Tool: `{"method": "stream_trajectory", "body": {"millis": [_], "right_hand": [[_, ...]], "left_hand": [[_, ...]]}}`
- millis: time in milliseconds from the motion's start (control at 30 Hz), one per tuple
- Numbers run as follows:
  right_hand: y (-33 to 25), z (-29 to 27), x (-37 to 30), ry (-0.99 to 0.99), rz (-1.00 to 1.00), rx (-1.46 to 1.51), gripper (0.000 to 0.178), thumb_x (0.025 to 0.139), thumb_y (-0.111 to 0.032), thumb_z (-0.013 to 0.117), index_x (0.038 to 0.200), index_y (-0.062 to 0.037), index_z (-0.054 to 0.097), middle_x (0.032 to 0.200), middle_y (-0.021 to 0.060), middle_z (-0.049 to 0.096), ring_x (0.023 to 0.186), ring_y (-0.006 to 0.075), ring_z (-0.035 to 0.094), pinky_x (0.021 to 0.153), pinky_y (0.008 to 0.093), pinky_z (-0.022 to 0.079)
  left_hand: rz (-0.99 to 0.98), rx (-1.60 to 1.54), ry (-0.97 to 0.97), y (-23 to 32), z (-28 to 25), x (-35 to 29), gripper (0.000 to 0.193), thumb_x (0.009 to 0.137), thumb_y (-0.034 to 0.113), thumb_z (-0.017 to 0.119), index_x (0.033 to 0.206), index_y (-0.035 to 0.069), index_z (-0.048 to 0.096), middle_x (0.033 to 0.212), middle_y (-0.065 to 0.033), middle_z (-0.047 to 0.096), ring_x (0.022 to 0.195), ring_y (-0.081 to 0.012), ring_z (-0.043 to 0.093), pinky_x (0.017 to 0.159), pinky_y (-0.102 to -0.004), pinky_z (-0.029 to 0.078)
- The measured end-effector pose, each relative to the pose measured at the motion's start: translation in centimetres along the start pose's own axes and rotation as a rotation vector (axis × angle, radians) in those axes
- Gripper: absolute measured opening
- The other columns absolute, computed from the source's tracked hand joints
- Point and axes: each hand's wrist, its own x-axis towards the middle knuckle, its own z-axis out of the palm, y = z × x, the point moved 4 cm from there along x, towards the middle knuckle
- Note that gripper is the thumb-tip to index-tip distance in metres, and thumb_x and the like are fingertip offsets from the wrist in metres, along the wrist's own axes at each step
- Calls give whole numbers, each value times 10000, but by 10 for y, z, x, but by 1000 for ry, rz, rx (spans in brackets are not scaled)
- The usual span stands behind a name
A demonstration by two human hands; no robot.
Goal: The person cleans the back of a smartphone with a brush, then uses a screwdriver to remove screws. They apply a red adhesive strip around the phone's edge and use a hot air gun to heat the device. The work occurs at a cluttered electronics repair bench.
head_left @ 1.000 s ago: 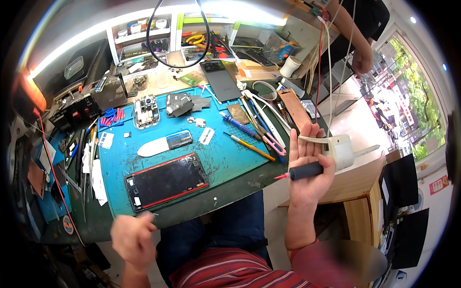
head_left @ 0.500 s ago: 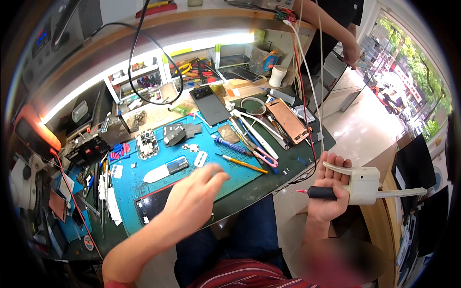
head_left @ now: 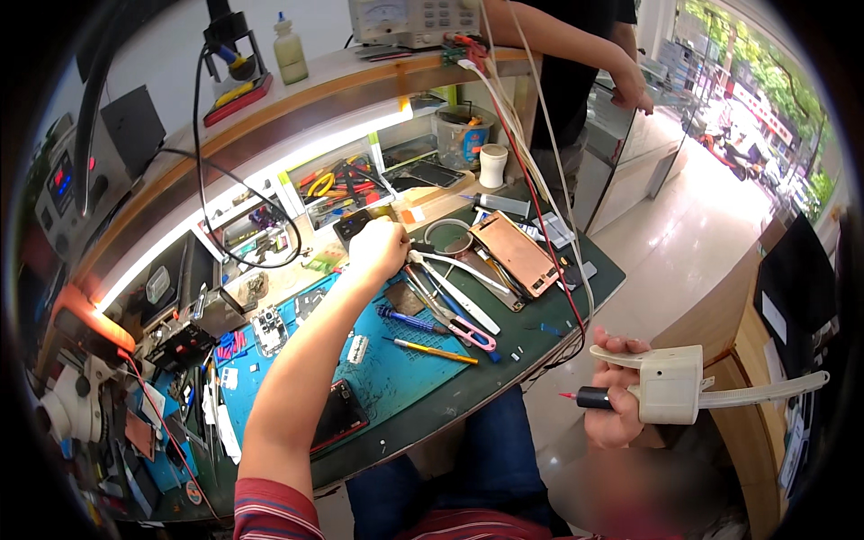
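Observation:
My left hand reaches far over the bench and covers part of a dark phone. Its fingertips are hidden from view, close to the end of a white-handled tool. Off the bench's right side, my right hand is wrapped round a white dispensing gun, which is loaded with a black tube that has a red tip. A blue mat lies under my left forearm, with a red-edged dark phone part on its near edge.
Pink-handled scissors, a yellow craft knife and a copper-coloured phone panel lie on the bench. Loose cables hang down at the right. A white cup stands at the back. Another person's arm rests beyond the shelf.
My left hand has gone from above the near part of the mat to the dark phone at the back. My right hand still holds the dispensing gun. The view has shifted.

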Motion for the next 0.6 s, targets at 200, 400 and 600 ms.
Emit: {"method": "stream_trajectory", "body": {"millis": [200,400,600], "right_hand": [[16,2,4,42,63,57,683,804,-149,619,1454,-15,458,1367,160,611,1353,305,561,1299,579,235],[25,28,38,-17,-55,521,653,890,-121,549,1523,-40,415,1503,138,583,1483,313,479,1326,564,191],[35,76,45,-16,46,670,616,893,-111,538,1503,-54,472,1503,112,571,1487,312,453,1312,527,252]], "left_hand": [[-121,-742,327,-9,-28,7,171,996,183,698,995,13,716,998,-135,752,863,-246,722,797,-350,569],[-271,-1502,-134,71,-40,-88,264,1033,136,693,1252,-5,649,1160,-91,738,1027,-164,711,924,-297,577],[-342,-1739,-396,123,-49,-183,296,1053,57,652,1334,-34,667,1230,-92,740,1076,-137,701,961,-307,570]]}}
